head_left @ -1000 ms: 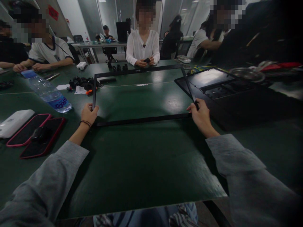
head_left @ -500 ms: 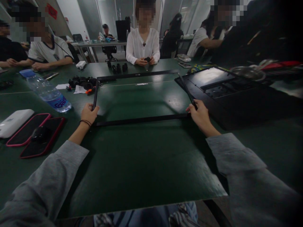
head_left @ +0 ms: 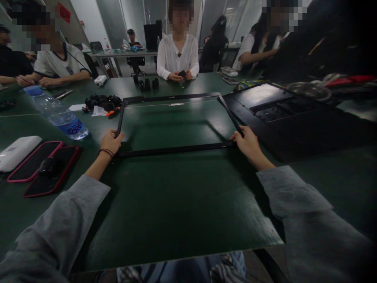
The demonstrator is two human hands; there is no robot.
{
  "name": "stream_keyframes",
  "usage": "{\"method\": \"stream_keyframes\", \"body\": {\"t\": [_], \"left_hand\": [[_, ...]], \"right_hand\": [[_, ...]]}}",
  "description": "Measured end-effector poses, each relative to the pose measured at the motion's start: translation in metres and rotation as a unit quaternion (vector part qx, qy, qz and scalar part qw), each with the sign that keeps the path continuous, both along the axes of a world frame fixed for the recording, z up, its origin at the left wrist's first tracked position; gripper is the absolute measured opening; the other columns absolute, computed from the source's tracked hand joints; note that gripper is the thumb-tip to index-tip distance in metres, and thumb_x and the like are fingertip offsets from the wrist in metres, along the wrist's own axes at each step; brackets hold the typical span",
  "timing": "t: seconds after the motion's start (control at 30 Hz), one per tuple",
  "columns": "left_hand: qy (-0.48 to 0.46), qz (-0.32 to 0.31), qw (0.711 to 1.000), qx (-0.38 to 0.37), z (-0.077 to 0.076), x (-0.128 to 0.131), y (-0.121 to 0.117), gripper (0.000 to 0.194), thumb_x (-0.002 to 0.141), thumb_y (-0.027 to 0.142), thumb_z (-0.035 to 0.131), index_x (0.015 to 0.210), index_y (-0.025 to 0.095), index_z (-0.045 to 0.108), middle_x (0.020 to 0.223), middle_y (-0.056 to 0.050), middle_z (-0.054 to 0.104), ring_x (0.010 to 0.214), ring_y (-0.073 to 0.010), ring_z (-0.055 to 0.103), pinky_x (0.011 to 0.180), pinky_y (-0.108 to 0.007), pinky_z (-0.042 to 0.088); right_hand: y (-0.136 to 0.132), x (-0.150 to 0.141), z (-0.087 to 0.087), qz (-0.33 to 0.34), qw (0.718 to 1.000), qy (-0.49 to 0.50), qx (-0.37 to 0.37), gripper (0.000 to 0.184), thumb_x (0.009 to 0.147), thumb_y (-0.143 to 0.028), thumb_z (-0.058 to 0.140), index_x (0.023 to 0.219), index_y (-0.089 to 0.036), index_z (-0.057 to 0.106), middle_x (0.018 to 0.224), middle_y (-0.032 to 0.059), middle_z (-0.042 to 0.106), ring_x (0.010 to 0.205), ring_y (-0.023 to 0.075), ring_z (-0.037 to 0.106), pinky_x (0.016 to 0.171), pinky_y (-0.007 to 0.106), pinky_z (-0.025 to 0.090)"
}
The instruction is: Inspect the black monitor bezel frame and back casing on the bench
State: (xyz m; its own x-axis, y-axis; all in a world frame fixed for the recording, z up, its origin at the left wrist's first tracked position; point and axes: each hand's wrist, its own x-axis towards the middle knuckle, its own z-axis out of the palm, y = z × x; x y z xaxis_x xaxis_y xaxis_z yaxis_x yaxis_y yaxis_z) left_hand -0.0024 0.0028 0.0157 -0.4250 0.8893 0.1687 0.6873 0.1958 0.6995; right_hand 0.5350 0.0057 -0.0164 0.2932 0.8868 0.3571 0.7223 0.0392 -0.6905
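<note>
A thin black rectangular bezel frame [head_left: 176, 149], the kind that goes round a screen, is held by its two short sides over the green table [head_left: 182, 204]. My left hand [head_left: 111, 141] grips its left side near the close corner, fingers closed. At the opposite side my right hand [head_left: 246, 141] pinches the frame near the close right corner. The table top shows through the frame's opening, and its shadow falls on the surface beneath. Just right of the frame lies a large black panel [head_left: 273, 106], with a shiny upper part.
On the left are a water bottle [head_left: 59, 114], a white box-like device [head_left: 20, 152] and two red-edged phones [head_left: 37, 161], a small black object on one. Black gear [head_left: 101, 103] lies beyond. A person in white [head_left: 178, 55] sits opposite; a metal bowl [head_left: 309, 92] stands far right.
The far edge of the bezel frame has tipped down slightly toward the table. Both hands keep their grip in nearly the same places.
</note>
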Motion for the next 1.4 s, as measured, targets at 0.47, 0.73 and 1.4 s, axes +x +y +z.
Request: {"method": "stream_keyframes", "body": {"t": [0.47,0.73,1.4], "left_hand": [[0.014,0.001,1.000,-0.004,-0.004,-0.004,0.002,0.024,0.079,0.043,0.063,0.088,0.024,0.050,0.056,0.005,0.056,0.062,-0.0185,0.062,0.065,-0.029,0.044],[0.013,0.007,1.000,-0.005,-0.001,-0.001,0.002,0.025,0.076,0.043,0.062,0.085,0.024,0.048,0.056,0.005,0.056,0.060,-0.0182,0.061,0.063,-0.029,0.043],[0.008,0.003,1.000,-0.005,-0.001,-0.001,0.001,0.025,0.078,0.042,0.063,0.087,0.024,0.048,0.056,0.005,0.055,0.061,-0.0188,0.062,0.066,-0.030,0.044]], "right_hand": [[-0.001,-0.001,0.002,0.001,1.000,0.007,-0.004,0.038,0.087,-0.034,0.055,0.121,-0.020,0.059,0.086,0.0093,0.072,0.084,0.0289,0.070,0.087,0.050,0.055],[-0.002,-0.005,0.005,-0.006,1.000,-0.006,-0.001,0.037,0.085,-0.034,0.054,0.119,-0.020,0.059,0.084,0.0095,0.071,0.085,0.0287,0.069,0.091,0.050,0.053],[-0.007,-0.007,0.010,-0.001,1.000,0.005,-0.011,0.038,0.086,-0.040,0.055,0.119,-0.022,0.060,0.086,0.0102,0.071,0.082,0.0294,0.068,0.086,0.051,0.055]]}}
